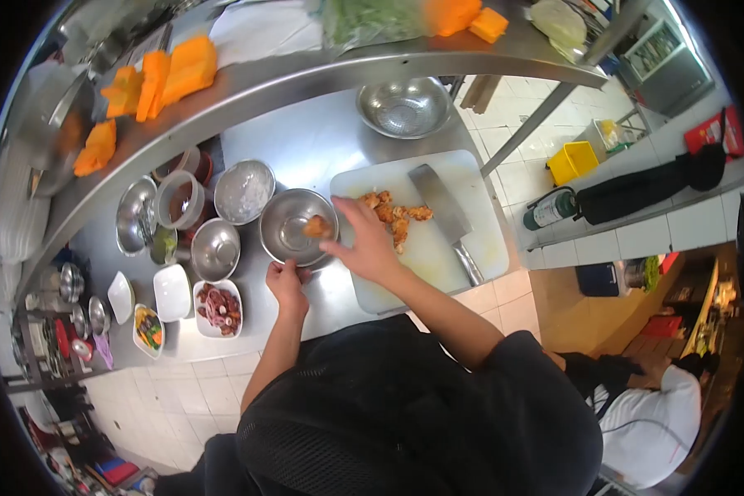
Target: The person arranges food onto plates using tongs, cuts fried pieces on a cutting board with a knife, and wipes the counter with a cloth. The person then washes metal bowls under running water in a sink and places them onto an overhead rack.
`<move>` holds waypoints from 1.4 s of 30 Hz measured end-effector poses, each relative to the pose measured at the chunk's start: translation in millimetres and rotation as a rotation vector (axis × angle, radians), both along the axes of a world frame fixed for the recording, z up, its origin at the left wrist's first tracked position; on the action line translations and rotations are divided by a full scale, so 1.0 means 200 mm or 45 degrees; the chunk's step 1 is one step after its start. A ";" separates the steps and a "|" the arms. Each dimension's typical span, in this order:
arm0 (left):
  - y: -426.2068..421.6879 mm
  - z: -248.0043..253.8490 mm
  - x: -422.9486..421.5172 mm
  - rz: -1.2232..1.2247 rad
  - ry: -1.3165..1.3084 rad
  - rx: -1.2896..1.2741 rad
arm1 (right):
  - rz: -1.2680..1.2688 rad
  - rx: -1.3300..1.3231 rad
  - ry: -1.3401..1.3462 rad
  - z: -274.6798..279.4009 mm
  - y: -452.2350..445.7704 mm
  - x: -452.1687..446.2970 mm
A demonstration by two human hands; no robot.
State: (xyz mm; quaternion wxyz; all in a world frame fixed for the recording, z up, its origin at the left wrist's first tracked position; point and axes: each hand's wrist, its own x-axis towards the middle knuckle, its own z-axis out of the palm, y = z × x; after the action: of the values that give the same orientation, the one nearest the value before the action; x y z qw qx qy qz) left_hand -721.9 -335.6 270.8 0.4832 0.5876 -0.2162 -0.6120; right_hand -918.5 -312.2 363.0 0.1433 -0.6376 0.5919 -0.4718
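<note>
- Pinching the near rim of the metal bowl (289, 233) with the left hand (288, 286).
- Holding the right hand (365, 245) spread out, beside one blurry brown piece (317, 226), in or just over the bowl; cannot tell which.
- Looks like a small start: one piece at the bowl, more brown pieces (399, 223) left on the white board (430, 269), by the cleaver (440, 202).

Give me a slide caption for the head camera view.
Right hand and left hand at a metal bowl, beside a white cutting board holding a cleaver and browned food pieces.
</note>
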 end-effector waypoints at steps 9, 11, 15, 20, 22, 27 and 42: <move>-0.42 0.05 -0.19 -0.102 -0.217 -0.360 | -0.590 0.134 0.010 -0.18 0.12 -0.44; -0.59 0.08 -0.26 -0.117 -0.099 -0.284 | -0.686 0.185 -0.014 -0.25 0.25 -0.47; -0.88 0.03 -0.37 -0.217 -0.028 -0.175 | -0.798 0.243 0.014 -0.34 0.45 -0.53; -0.82 -0.03 -0.46 -0.728 -0.336 -0.293 | -0.521 0.447 0.080 -0.20 0.46 -0.60; -0.72 -0.07 -0.52 -1.375 -0.711 -0.579 | -0.484 0.586 0.150 -0.17 0.44 -0.59; -0.52 0.19 -0.56 -1.957 -1.199 -0.934 | -0.310 0.824 0.321 -0.17 0.34 -0.58; -0.48 0.22 -0.13 -1.366 -0.988 -0.565 | -0.649 1.017 0.304 -0.07 0.56 -0.91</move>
State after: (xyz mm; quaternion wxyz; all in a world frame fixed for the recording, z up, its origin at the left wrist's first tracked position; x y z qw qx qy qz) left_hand -747.7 -430.6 314.0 0.1109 0.4632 -0.7534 -0.4533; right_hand -1101.0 -200.0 349.3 0.1875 -0.4173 0.8762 -0.1515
